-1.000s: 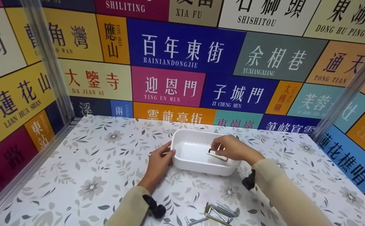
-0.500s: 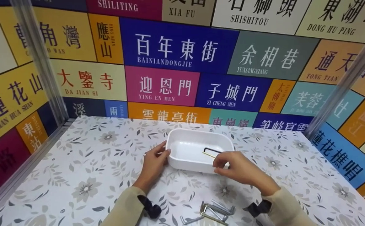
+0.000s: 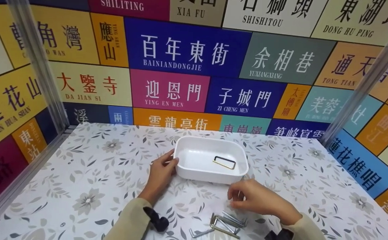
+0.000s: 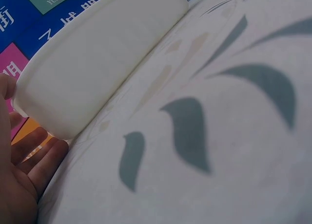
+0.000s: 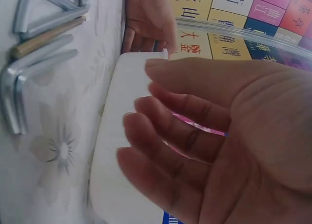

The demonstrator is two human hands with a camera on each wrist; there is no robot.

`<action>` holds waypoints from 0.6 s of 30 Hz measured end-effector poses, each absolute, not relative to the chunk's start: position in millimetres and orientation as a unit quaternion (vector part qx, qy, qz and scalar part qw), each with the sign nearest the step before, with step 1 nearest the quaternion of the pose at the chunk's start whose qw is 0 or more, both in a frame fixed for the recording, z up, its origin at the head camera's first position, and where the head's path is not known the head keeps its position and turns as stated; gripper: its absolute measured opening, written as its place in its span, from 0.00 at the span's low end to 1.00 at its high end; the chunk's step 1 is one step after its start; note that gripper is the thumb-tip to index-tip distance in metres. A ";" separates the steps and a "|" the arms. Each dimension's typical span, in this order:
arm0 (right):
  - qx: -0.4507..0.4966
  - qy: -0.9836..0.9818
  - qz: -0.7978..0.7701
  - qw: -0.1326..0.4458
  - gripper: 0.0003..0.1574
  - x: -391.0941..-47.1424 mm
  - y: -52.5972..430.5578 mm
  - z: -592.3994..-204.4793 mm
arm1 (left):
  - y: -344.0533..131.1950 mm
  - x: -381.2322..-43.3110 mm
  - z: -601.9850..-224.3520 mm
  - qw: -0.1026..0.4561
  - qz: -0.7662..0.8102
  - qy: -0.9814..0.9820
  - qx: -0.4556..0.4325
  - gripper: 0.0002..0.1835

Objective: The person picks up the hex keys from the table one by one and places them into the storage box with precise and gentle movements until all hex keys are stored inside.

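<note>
A white plastic box stands on the table. My left hand touches its left end, with the thumb near the rim and relaxed fingers against the end wall. Inside the box, toward its right side, lie a black hex key and a gold hex key. In front of the box's right corner, my right hand hovers with loosely bent fingers and holds nothing. Just below and left of it lies a loose pile of silver and gold hex keys, also in the right wrist view.
A floral cloth covers the table. Behind rises a wall of coloured name panels. Metal posts stand at the two back corners. One silver hex key lies at the left of the pile.
My right hand has let go of hex keys inside the box, drawn out over the front rim and moved back toward the pile. My left hand has stayed at the box's left end.
</note>
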State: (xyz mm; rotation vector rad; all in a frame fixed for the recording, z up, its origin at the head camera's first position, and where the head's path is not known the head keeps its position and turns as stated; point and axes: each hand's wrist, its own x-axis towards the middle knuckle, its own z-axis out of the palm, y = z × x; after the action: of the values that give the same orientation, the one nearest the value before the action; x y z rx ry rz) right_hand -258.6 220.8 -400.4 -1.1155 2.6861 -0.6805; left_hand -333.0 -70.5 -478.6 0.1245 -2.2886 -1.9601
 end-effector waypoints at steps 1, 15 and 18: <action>-0.380 0.895 -0.219 0.083 0.04 -258.2 221.4 -403.5 | -70.7 -333.1 -479.3 0.065 -0.646 -0.760 0.040 0.27; -0.387 0.891 -0.192 0.136 0.08 -258.6 220.5 -421.3 | -73.6 -332.9 -481.2 0.057 -0.631 -0.773 0.033 0.27; -0.385 0.889 -0.200 0.150 0.11 -259.9 221.3 -422.9 | -73.0 -333.1 -478.7 0.057 -0.628 -0.775 0.033 0.27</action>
State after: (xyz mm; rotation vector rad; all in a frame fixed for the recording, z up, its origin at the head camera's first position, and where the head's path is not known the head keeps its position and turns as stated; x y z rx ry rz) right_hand -259.9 221.3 -422.9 -1.1053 2.5527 -0.5750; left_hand -333.1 -73.0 -478.7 0.1002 -2.3511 -1.9041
